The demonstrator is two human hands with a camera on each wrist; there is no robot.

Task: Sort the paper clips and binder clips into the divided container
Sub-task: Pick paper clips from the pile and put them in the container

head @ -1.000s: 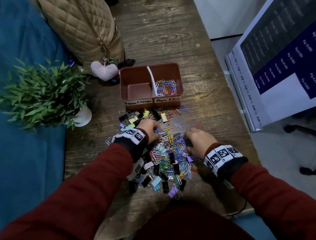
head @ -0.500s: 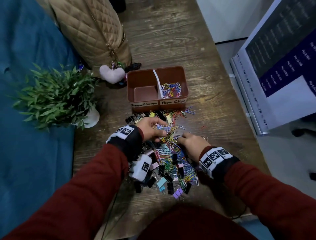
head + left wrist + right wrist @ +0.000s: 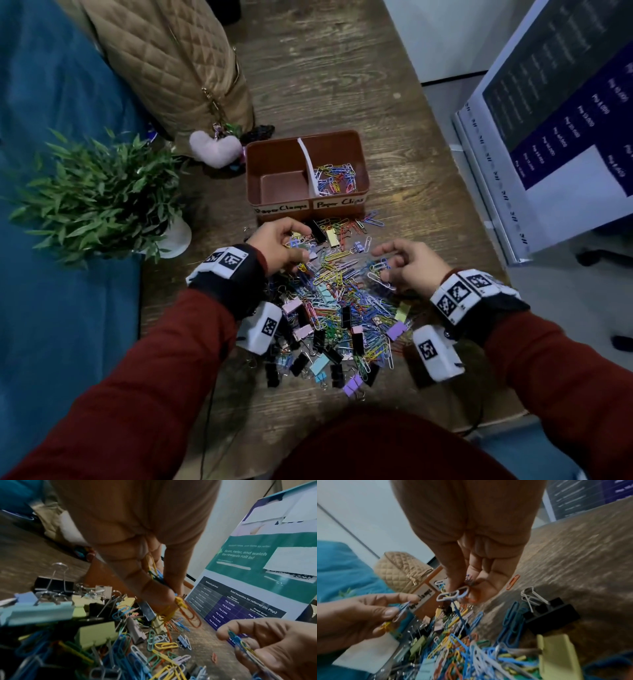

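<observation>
Wooden table (image 3: 342,85), seen from the head view. A mixed pile of paper clips (image 3: 342,294) and binder clips (image 3: 356,339) occupies the table centre, running from the middle toward 6 o'clock. The divided container (image 3: 359,147) stands at 12 o'clock of the pile, its near wall just beside the pile's far edge. Its right compartment, labelled "Paper Clips", holds a layer of coloured clips; its left compartment, labelled "Paper Clamps", appears empty. A potted plant (image 3: 99,195) lies at 9 o'clock, a quilted bag (image 3: 171,61) at 11 o'clock and a printed board (image 3: 565,137) at 2 o'clock.

Left hand (image 3: 277,246): at 10 o'clock of the pile, fingers curled, pinching several paper clips; the left wrist view shows yellow and orange clips hanging from the fingertips. Right hand (image 3: 407,263): at 3 o'clock of the pile, thumb and fingers closed on a small bunch of paper clips, one white clip dangling.

Change over the last second: both hands, previously pressed knuckles-up into the pile, have risen clear of it with clips gathered, and the left has moved toward the container. This suggests the gathering step is complete and the carry to the right compartment is next. Loosely hooked clips may drop in transit. No binder clip has yet been sorted.
</observation>
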